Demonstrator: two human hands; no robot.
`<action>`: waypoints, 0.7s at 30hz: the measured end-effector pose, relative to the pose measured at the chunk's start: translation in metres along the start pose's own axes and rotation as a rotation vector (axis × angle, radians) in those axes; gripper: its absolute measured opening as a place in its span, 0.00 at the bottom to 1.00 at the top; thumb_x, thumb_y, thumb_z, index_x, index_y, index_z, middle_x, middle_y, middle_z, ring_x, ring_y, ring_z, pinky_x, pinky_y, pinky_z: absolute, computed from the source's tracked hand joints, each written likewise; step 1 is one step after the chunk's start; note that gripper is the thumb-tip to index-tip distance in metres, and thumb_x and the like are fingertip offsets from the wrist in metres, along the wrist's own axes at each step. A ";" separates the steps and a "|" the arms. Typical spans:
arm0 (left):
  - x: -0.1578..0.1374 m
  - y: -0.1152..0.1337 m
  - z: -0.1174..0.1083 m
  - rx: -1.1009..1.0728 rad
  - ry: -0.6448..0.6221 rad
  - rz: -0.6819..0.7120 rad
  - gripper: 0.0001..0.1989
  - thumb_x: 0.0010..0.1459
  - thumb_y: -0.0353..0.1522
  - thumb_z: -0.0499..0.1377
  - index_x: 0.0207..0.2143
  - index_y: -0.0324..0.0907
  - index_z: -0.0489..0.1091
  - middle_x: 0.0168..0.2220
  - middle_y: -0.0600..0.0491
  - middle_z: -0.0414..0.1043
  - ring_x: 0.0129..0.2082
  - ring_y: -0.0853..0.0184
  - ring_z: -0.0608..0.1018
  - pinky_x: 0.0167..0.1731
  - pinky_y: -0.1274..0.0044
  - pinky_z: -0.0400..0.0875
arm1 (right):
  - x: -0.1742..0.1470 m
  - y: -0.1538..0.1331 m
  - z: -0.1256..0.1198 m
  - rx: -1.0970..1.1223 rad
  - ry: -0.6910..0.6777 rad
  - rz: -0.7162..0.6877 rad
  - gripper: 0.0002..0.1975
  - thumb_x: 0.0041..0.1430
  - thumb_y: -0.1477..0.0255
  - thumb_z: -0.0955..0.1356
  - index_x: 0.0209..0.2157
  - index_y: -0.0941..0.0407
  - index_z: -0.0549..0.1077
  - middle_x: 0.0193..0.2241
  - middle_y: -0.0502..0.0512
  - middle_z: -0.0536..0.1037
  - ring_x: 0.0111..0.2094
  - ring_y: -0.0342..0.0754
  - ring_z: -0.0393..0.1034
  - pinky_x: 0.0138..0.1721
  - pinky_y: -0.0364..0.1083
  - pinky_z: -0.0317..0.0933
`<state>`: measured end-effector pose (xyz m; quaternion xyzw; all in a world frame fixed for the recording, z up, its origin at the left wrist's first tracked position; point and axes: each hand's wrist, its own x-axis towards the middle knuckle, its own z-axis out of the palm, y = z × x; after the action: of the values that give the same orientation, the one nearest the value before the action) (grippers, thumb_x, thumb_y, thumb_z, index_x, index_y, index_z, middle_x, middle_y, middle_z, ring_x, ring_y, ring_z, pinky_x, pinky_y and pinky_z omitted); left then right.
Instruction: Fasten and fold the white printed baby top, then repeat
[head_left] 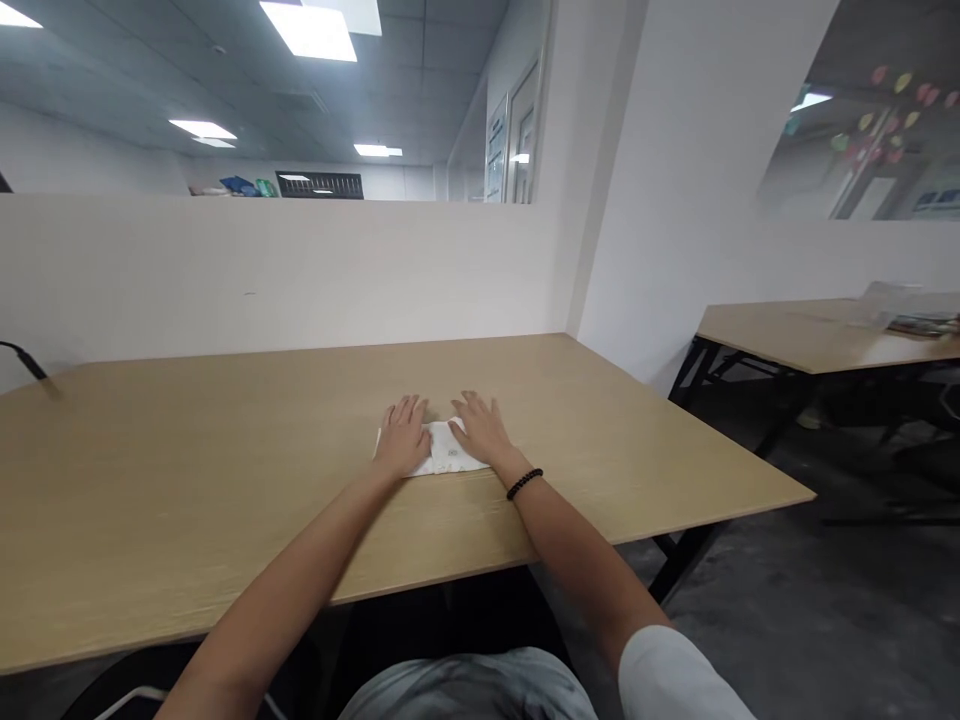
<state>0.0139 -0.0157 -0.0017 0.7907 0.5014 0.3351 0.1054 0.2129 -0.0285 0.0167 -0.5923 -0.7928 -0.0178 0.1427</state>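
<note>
A small white folded cloth [450,455] with a faint printed pattern lies flat on the wooden table [262,480], not far from its front edge. My left hand [405,433] rests palm down on the cloth's left part, its fingers stretched forward. On the right part lies my right hand [480,427], also palm down with the fingers apart. A black bead bracelet [524,484] circles my right wrist. Between the hands the middle of the cloth shows; its outer ends are partly covered.
A white wall [337,270] with a window opening rises behind the table. To the right stands a second table [795,335] with a clear plastic item on it. At the far left a black cable [28,362] reaches over the table.
</note>
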 end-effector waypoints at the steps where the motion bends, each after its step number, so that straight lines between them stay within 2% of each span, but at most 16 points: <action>1: -0.001 0.001 0.007 0.036 -0.044 -0.002 0.28 0.58 0.31 0.54 0.61 0.39 0.61 0.67 0.40 0.53 0.69 0.52 0.50 0.66 0.61 0.33 | 0.000 -0.003 0.004 0.007 -0.043 -0.015 0.28 0.70 0.59 0.54 0.67 0.55 0.55 0.69 0.62 0.48 0.69 0.56 0.37 0.65 0.64 0.31; 4: -0.005 -0.007 0.018 0.066 -0.156 -0.059 0.26 0.61 0.36 0.51 0.60 0.35 0.62 0.65 0.35 0.57 0.67 0.49 0.56 0.64 0.58 0.42 | 0.000 -0.003 0.015 0.028 -0.152 -0.011 0.31 0.71 0.56 0.51 0.67 0.56 0.53 0.68 0.66 0.52 0.68 0.58 0.41 0.63 0.66 0.35; 6: -0.007 -0.016 0.017 0.086 -0.200 -0.091 0.28 0.62 0.40 0.51 0.62 0.35 0.60 0.65 0.34 0.55 0.67 0.48 0.56 0.63 0.59 0.46 | -0.001 0.001 0.018 0.035 -0.184 -0.003 0.32 0.71 0.55 0.49 0.68 0.57 0.51 0.67 0.67 0.53 0.69 0.58 0.41 0.63 0.67 0.36; 9: -0.013 -0.026 0.006 0.128 -0.221 -0.123 0.32 0.62 0.45 0.51 0.63 0.36 0.58 0.67 0.35 0.49 0.68 0.48 0.51 0.64 0.57 0.44 | -0.003 0.004 0.016 0.035 -0.188 -0.009 0.33 0.71 0.55 0.50 0.69 0.60 0.49 0.67 0.70 0.52 0.69 0.59 0.41 0.63 0.67 0.37; 12: -0.025 -0.025 -0.008 0.166 -0.256 -0.138 0.34 0.61 0.48 0.52 0.63 0.35 0.59 0.67 0.33 0.49 0.68 0.45 0.50 0.64 0.54 0.43 | -0.012 0.002 0.010 0.028 -0.165 -0.053 0.31 0.72 0.59 0.53 0.67 0.63 0.52 0.66 0.71 0.53 0.68 0.60 0.42 0.63 0.68 0.36; 16: -0.056 -0.006 -0.020 0.267 -0.286 -0.105 0.35 0.63 0.46 0.48 0.64 0.30 0.57 0.68 0.33 0.44 0.70 0.47 0.44 0.65 0.55 0.38 | -0.038 -0.006 0.005 0.038 -0.154 -0.181 0.25 0.72 0.66 0.55 0.64 0.62 0.59 0.66 0.68 0.56 0.68 0.57 0.45 0.66 0.60 0.38; 18: -0.079 0.010 -0.025 0.311 -0.323 -0.037 0.36 0.65 0.47 0.46 0.66 0.29 0.55 0.68 0.34 0.44 0.70 0.49 0.45 0.66 0.57 0.37 | -0.059 -0.008 0.004 0.048 -0.164 -0.229 0.27 0.72 0.63 0.56 0.64 0.63 0.59 0.66 0.68 0.56 0.68 0.57 0.47 0.66 0.58 0.43; 21: -0.117 0.032 -0.030 0.251 -0.354 0.074 0.43 0.61 0.53 0.50 0.69 0.36 0.48 0.69 0.38 0.42 0.69 0.51 0.48 0.66 0.60 0.44 | -0.097 -0.007 0.002 0.072 -0.137 -0.265 0.32 0.70 0.57 0.56 0.66 0.66 0.56 0.66 0.72 0.55 0.67 0.61 0.46 0.64 0.62 0.46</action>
<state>-0.0137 -0.1374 -0.0132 0.8619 0.4836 0.1297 0.0803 0.2313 -0.1206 -0.0080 -0.4769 -0.8720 0.0323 0.1056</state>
